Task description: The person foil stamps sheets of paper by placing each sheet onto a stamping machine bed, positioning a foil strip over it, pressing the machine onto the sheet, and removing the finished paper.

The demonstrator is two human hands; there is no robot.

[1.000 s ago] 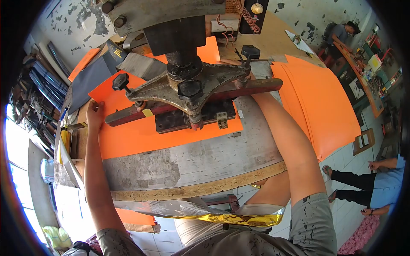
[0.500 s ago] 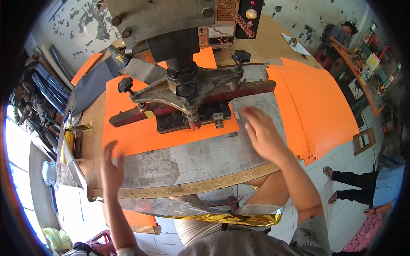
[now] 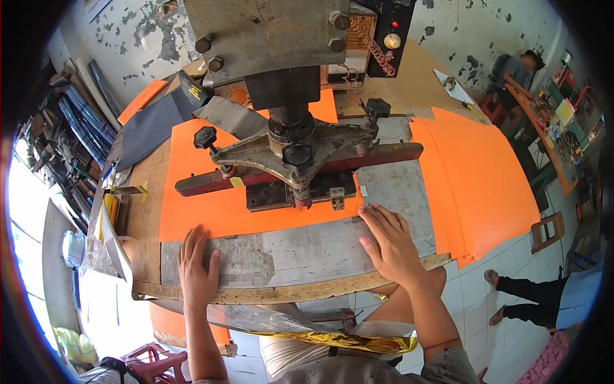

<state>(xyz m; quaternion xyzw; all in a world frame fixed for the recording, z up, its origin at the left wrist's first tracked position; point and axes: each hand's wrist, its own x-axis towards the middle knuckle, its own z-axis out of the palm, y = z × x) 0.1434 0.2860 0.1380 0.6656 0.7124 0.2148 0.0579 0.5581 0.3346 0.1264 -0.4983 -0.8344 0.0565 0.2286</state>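
An orange sheet (image 3: 220, 217) lies on a grey metal plate (image 3: 256, 259), partly under the head of a heavy press (image 3: 294, 137). The press has a dark red crossbar (image 3: 390, 153) and a black block (image 3: 268, 197) below it. My left hand (image 3: 199, 265) rests flat with its fingers stretched, fingertips at the sheet's near edge. My right hand (image 3: 389, 246) is open too, its fingertips by the sheet's near right corner. Neither hand holds anything.
A stack of orange sheets (image 3: 476, 182) lies to the right, overhanging the table. Dark grey sheets (image 3: 150, 131) are at the left. Gold foil (image 3: 358, 341) hangs across my lap. One person (image 3: 515, 69) bends over a bench at the far right; another person's legs (image 3: 527, 290) show nearer.
Both hands have come down to the near side of the orange sheet, the left moving rightward and the right moving lower. The whole view has shifted slightly; the sheet looks unmoved under the press.
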